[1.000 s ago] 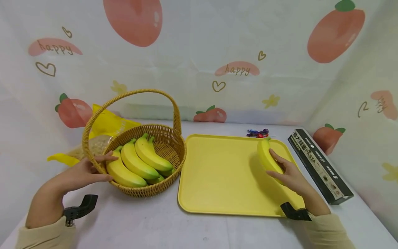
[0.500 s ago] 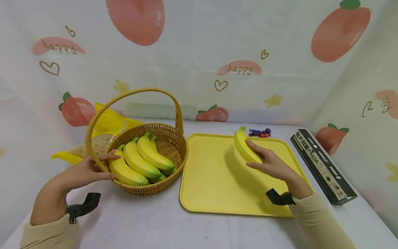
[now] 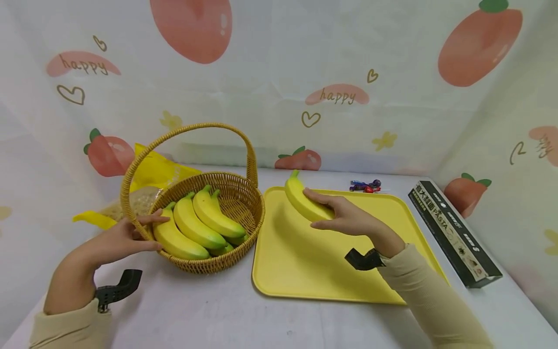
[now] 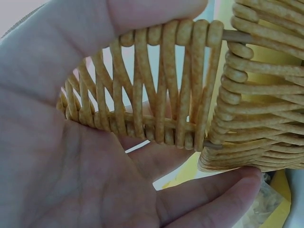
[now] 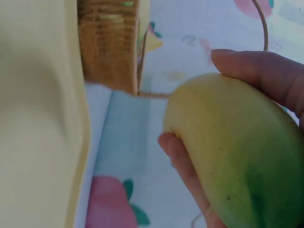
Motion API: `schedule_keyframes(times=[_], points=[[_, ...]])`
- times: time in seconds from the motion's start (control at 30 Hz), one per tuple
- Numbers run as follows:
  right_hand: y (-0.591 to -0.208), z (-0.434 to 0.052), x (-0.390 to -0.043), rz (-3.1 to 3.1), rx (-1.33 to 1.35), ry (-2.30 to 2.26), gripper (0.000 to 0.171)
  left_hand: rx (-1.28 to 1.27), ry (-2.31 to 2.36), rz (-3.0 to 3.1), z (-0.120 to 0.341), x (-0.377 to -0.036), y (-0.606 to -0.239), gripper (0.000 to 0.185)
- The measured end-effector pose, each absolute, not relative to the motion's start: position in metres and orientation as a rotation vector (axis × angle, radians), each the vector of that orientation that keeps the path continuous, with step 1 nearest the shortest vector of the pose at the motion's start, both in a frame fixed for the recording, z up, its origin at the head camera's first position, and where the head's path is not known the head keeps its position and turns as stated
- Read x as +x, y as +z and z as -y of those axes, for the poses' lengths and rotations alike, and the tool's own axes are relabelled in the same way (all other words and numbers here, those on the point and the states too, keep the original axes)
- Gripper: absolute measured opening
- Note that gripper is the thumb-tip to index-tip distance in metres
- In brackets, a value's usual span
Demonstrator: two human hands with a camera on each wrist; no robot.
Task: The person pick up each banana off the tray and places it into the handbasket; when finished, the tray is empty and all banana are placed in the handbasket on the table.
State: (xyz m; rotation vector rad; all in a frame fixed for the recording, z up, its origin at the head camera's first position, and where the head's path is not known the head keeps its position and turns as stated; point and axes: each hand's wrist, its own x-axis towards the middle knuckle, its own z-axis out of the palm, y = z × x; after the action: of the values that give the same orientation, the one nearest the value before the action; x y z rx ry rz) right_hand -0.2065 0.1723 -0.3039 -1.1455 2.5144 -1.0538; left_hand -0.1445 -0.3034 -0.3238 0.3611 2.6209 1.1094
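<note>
My right hand [image 3: 348, 213] holds a yellow banana [image 3: 305, 201] above the left part of the yellow tray [image 3: 301, 281], its stem end up and toward the basket. In the right wrist view, thumb and fingers lie on either side of the banana [image 5: 228, 137], whose near end is greenish. A round wicker basket [image 3: 209, 264] stands left of the tray with several bananas [image 3: 196, 223] in it. My left hand [image 3: 117, 240] grips the basket at the left foot of its handle. Up close in the left wrist view, the thumb and fingers go round the woven handle [image 4: 156, 85].
Behind the basket lies a yellow bag [image 3: 157, 169] with a see-through part. A black pasta box [image 3: 453, 232] lies right of the tray. Several wrapped lollipops [image 3: 366, 186] lie beyond the tray's back edge. A printed cloth [image 3: 270, 72] hangs behind the table.
My right hand has carried the banana leftward, from the tray's right side to its left part, closer to the basket. The left hand stays at the basket handle.
</note>
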Motion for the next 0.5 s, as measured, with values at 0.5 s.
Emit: schedule_keyframes(times=[0.5], points=[[-0.291, -0.096, -0.226, -2.357, -1.284, -0.773, 0.065, 0.361, 1.118, -2.616, 0.303, -0.143, -0.323, 0.062]])
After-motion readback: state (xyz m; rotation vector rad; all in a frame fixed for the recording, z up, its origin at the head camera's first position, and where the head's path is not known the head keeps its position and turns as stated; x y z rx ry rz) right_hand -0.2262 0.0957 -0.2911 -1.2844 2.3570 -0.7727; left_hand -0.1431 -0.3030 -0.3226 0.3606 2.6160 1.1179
